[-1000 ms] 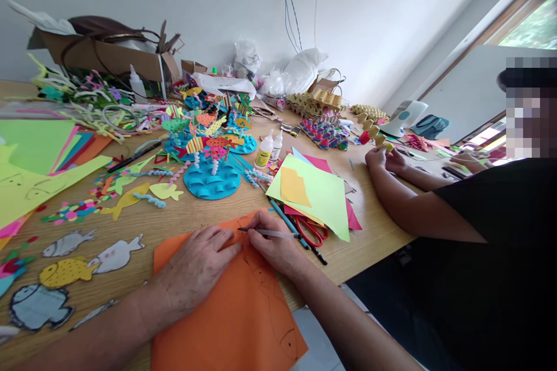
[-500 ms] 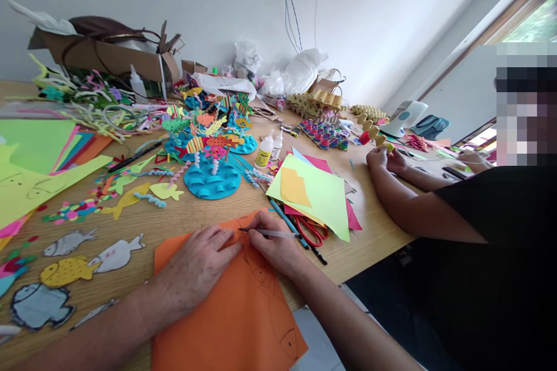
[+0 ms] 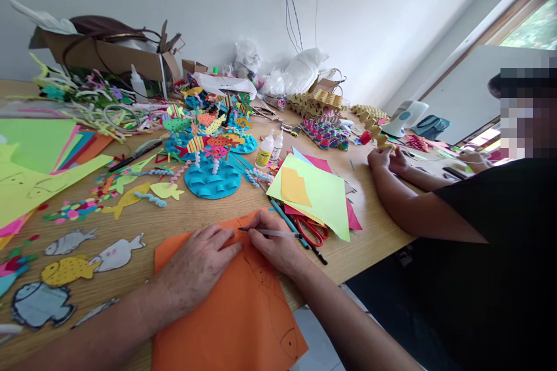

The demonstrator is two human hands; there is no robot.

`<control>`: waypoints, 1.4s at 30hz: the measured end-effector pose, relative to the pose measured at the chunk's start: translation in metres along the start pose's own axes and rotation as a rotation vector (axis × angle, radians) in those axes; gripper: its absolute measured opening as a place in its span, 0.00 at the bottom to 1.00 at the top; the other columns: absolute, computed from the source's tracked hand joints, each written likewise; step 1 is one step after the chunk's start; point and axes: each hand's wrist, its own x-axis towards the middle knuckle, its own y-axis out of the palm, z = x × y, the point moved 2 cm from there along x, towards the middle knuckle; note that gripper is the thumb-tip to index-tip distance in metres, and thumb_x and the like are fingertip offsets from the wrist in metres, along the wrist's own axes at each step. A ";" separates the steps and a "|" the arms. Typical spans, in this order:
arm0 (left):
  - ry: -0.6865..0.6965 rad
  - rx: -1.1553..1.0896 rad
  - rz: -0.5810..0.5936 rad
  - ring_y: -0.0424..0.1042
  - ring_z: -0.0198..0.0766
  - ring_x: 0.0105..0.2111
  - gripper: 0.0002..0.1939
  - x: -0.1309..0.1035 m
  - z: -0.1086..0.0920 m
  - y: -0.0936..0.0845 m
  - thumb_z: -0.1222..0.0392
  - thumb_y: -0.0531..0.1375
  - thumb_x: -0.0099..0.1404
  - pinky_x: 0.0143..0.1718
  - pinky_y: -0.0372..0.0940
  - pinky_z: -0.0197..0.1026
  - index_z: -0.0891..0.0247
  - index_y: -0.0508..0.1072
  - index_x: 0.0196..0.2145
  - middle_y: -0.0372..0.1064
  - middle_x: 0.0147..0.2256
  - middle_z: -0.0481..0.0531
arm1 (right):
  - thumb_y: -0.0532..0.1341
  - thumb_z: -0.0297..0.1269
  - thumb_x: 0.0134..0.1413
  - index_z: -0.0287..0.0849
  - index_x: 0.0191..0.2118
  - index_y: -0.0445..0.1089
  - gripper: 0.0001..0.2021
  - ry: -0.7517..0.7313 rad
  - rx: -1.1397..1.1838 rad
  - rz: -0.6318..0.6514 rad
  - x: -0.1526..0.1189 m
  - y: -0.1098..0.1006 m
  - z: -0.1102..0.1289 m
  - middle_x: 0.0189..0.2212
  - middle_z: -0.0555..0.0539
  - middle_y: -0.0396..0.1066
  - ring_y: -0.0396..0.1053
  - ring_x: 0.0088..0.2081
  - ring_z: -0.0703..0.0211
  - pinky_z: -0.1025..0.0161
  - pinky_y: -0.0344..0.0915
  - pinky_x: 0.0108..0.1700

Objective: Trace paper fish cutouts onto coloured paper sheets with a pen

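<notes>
An orange sheet of paper (image 3: 217,319) lies at the table's near edge, with fish outlines drawn in dark line down its right side. My left hand (image 3: 198,261) rests flat on the sheet, fingers stretched out and holding nothing. A pen (image 3: 278,233) with a clear barrel is pinched in my right hand (image 3: 274,243), its tip touching the paper near the top edge by a small drawn shape. Left of the sheet are cut-out fish: a yellow one (image 3: 69,270), a white one (image 3: 117,253) and grey ones (image 3: 41,304).
Red-handled scissors (image 3: 311,232) and pencils lie beside a stack of coloured paper (image 3: 326,197). Behind stand glue bottles (image 3: 264,151) and a blue base with paper fish (image 3: 212,179). Pipe cleaners (image 3: 108,110) heap at left. At right a co-worker's hands (image 3: 387,159) hold a small yellowish piece.
My hands and the pen stay almost in place on the orange sheet. The co-worker at right has shifted slightly, head lower.
</notes>
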 end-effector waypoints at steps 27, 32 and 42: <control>0.002 0.005 -0.009 0.67 0.47 0.43 0.16 0.002 -0.001 -0.004 0.74 0.52 0.63 0.42 0.67 0.48 0.62 0.72 0.44 0.69 0.44 0.57 | 0.53 0.26 0.44 0.43 0.26 0.61 0.05 0.000 0.037 -0.004 0.000 0.002 -0.004 0.21 0.55 0.62 0.58 0.23 0.66 0.69 0.53 0.25; 0.000 -0.001 -0.010 0.67 0.46 0.43 0.16 0.001 -0.001 -0.003 0.73 0.52 0.64 0.41 0.66 0.47 0.61 0.72 0.45 0.69 0.45 0.56 | 0.54 0.26 0.45 0.43 0.25 0.62 0.05 0.015 0.034 -0.005 0.001 0.002 -0.004 0.20 0.56 0.61 0.58 0.23 0.67 0.69 0.53 0.24; -0.003 -0.016 -0.013 0.66 0.46 0.42 0.18 0.002 -0.001 -0.004 0.72 0.47 0.66 0.41 0.66 0.47 0.62 0.73 0.44 0.68 0.44 0.57 | 0.54 0.25 0.45 0.43 0.26 0.62 0.05 0.022 0.028 0.006 0.000 0.001 -0.004 0.20 0.56 0.60 0.57 0.22 0.67 0.69 0.52 0.24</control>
